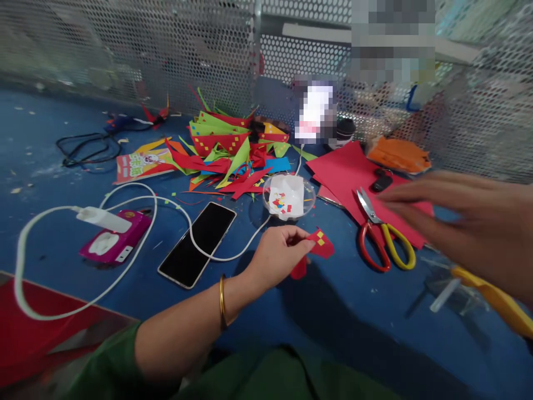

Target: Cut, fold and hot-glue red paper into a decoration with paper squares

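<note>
My left hand (pixel 275 258) is closed in a pinch on a small red paper piece (pixel 323 243) with yellow squares stuck on it. Another red part (pixel 298 269) shows below my fingers; whether it is joined to that piece is hidden. My right hand (pixel 462 222) is raised at the right, smeared by motion, its fingers stretched out to the left with nothing visible in them. Scissors (pixel 377 221) with one red and one yellow handle lie beside it, blades slightly apart. A clear round dish (pixel 310 201) beyond my left hand holds white paper and tiny coloured paper bits.
Coloured paper strips (pixel 225 166) are heaped at the back. Red sheets (pixel 339 169) lie under a black key fob (pixel 382 181). A black-screened phone (pixel 200 244), white cable (pixel 156 200) and purple power block (pixel 114 244) occupy the left. A yellow-handled tool (pixel 491 294) lies right. Perforated metal (pixel 200 50) borders the back.
</note>
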`<state>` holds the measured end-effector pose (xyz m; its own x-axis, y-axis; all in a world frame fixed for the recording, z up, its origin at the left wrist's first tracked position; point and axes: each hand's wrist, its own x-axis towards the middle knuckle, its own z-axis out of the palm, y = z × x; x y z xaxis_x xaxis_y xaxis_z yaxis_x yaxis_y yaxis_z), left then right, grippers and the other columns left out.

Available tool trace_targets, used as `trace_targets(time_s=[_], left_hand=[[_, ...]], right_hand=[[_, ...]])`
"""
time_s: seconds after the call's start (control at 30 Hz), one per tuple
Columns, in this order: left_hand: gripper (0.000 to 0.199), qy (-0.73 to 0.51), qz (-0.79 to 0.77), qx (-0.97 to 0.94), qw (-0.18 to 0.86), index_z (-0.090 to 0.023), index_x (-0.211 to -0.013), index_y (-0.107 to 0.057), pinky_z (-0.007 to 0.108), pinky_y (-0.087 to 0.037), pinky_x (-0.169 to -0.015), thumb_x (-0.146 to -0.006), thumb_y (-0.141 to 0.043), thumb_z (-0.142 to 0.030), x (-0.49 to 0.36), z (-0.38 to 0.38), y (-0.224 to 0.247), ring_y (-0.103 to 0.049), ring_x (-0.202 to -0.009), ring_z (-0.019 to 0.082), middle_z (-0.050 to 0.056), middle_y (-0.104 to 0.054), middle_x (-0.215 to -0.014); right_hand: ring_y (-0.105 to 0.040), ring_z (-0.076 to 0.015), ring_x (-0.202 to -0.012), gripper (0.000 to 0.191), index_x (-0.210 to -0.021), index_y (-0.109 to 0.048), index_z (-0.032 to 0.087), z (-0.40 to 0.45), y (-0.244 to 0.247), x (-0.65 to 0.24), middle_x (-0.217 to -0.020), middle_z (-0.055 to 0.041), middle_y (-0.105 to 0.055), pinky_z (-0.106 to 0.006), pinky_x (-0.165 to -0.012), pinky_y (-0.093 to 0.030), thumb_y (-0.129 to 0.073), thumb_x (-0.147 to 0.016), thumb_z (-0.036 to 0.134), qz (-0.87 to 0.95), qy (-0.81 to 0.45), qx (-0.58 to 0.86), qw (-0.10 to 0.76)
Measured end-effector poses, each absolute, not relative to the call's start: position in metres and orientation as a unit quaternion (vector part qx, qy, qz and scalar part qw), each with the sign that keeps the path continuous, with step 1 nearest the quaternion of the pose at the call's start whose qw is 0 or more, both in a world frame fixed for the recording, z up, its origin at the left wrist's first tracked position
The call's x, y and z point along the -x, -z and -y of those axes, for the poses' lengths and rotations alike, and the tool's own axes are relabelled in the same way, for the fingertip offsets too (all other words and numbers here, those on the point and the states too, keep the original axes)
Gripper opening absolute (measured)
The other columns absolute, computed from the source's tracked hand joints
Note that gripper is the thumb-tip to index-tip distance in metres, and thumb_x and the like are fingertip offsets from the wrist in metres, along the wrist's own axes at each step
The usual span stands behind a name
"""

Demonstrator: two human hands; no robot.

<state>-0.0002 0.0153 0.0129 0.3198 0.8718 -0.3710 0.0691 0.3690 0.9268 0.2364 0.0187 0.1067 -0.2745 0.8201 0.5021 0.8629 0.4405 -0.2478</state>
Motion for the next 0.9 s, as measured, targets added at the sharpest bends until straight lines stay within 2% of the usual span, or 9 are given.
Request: trace_targets(time_s=[0.07,0.13,0.33,0.6,0.9], left_hand=[[0.009,-0.3,-0.501,-0.467,0.664,-0.016,-0.081,-0.07,0.021,-0.047,-0.052,-0.083,-0.068,-0.025,0.0,-0.017,-0.011,-0.062,-0.051,0.011,0.0,-0.067,-0.06],[0.006,-0.304,-0.503,-0.452,0.671,-0.017,-0.08,-0.069,0.022,-0.047,-0.052,-0.083,-0.068,-0.022,0.0,-0.018,-0.011,-0.062,-0.051,0.011,0.0,-0.067,-0.061],[0.006,-0.299,-0.493,-0.439,0.689,-0.016,-0.079,-0.071,0.02,-0.046,-0.053,-0.083,-0.069,-0.021,0.001,-0.018,-0.016,-0.061,-0.054,0.011,-0.002,-0.064,-0.061],[0.007,-0.271,-0.492,-0.418,0.714,-0.017,-0.08,-0.072,0.021,-0.044,-0.053,-0.083,-0.07,-0.024,0.001,-0.016,-0.019,-0.06,-0.056,0.011,-0.002,-0.064,-0.061],[0.006,-0.267,-0.496,-0.402,0.722,-0.018,-0.079,-0.072,0.021,-0.045,-0.054,-0.082,-0.07,-0.023,-0.001,-0.016,-0.018,-0.062,-0.058,0.012,-0.001,-0.066,-0.062]], right_hand=[[-0.07,-0.0188,-0.078,0.034,-0.096,-0.079,0.028,-0.05,-0.096,-0.2,-0.09,-0.0045,-0.078,-0.034,-0.064,-0.049,-0.048,-0.099,0.041,0.884,0.003,0.413,0.218],[-0.069,-0.0184,-0.079,0.031,-0.098,-0.078,0.023,-0.08,-0.078,-0.176,-0.093,-0.006,-0.077,-0.032,-0.064,-0.047,-0.048,-0.098,0.029,0.91,-0.012,0.385,0.151],[-0.067,-0.0188,-0.082,0.024,-0.094,-0.075,0.017,-0.133,-0.035,-0.151,-0.096,-0.0081,-0.076,-0.029,-0.063,-0.041,-0.051,-0.094,0.019,0.922,-0.017,0.383,0.06],[-0.067,-0.0181,-0.086,0.026,-0.097,-0.075,0.017,-0.14,-0.026,-0.15,-0.096,-0.0069,-0.075,-0.028,-0.068,-0.042,-0.049,-0.096,0.02,0.923,-0.07,0.373,0.067],[-0.065,-0.0149,-0.08,0.021,-0.094,-0.077,0.017,-0.136,-0.025,-0.152,-0.092,-0.0056,-0.072,-0.026,-0.066,-0.041,-0.057,-0.095,0.018,0.916,-0.118,0.375,0.086]])
